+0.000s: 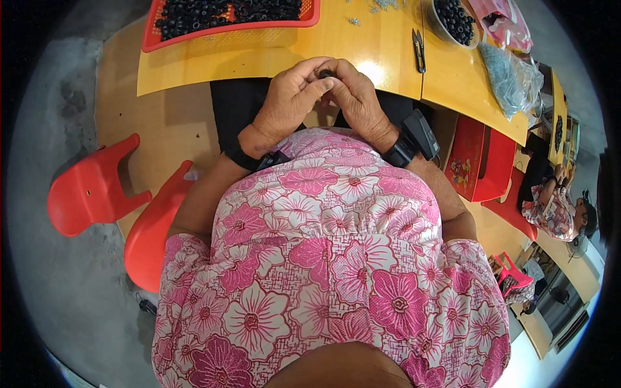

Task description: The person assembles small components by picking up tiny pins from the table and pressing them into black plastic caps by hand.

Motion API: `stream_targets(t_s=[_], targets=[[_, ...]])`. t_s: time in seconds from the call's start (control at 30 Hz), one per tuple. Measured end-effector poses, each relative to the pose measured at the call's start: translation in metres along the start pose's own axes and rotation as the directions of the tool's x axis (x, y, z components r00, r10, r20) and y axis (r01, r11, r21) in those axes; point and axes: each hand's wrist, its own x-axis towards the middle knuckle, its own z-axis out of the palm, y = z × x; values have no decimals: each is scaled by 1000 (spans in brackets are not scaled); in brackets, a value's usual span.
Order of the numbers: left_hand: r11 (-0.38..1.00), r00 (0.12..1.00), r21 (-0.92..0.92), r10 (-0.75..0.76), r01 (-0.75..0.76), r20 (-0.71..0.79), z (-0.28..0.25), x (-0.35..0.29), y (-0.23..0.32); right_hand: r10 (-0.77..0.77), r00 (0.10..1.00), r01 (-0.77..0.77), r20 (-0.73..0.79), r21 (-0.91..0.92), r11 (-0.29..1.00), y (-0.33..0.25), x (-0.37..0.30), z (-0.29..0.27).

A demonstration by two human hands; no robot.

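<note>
Just off the near edge of the yellow table (362,45), my two hands meet over my lap. Between their fingertips is a small round black part (326,74), which looks like a ring or cap; my fingers cover most of it. My left hand (289,97) is closed, its thumb and fingers pressed against the part. Closed on the same piece from the other side is my right hand (357,98). Similar black parts (194,16) fill a red plastic basket (229,27) at the far left of the tabletop.
Thread snips (419,52) and small clear pieces (354,21) lie on the table. At right are a clear bowl (471,44) of black parts and a plastic bag (508,77). A red box (475,161) sits below. Red chairs (90,187) stand left; another person (550,200) sits right.
</note>
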Motion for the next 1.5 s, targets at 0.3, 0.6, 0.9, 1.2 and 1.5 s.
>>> stream_targets(t_s=[0.3, 0.6, 0.9, 1.2, 1.5], targets=[[857, 972, -464, -232, 225, 42, -10, 0, -15, -223, 975, 204, -5, -389, 899, -19, -1, 4], [872, 976, -443, -213, 207, 37, -10, -2, -13, -251, 966, 220, -57, -327, 919, -8, -1, 7], [810, 963, -532, -266, 247, 43, -6, 0, -19, -170, 985, 134, -20, -526, 840, -13, -1, 7], [996, 991, 90, 13, -25, 131, -9, -3, -8, -211, 977, 208, 18, -264, 942, -10, -4, 4], [950, 993, 286, 115, -122, 42, -3, -2, 4, -190, 982, 182, 5, -305, 935, -9, -4, 4]])
